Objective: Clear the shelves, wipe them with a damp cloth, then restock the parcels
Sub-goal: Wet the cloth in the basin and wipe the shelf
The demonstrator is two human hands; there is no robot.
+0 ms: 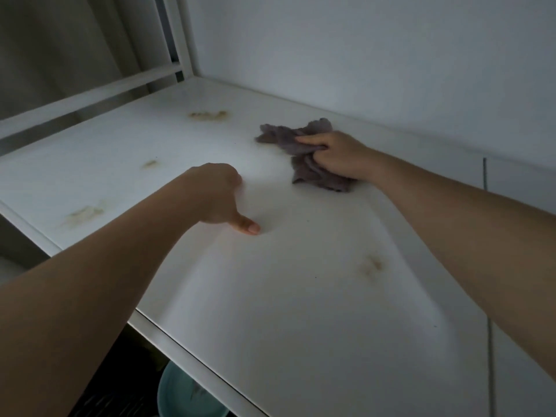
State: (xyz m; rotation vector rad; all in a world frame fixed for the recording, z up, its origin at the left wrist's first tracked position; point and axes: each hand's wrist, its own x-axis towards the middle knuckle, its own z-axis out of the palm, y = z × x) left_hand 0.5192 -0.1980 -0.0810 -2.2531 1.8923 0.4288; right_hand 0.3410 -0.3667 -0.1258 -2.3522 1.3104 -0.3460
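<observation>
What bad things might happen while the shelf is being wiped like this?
The cloth is bunched in the right hand, so it may skip the brownish stains further along the shelf. The left hand rests on the shelf, where it might smudge wiped parts or slip if the surface is damp.

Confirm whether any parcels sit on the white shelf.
No: the white shelf holds only brownish stains and the crumpled grey cloth.
</observation>
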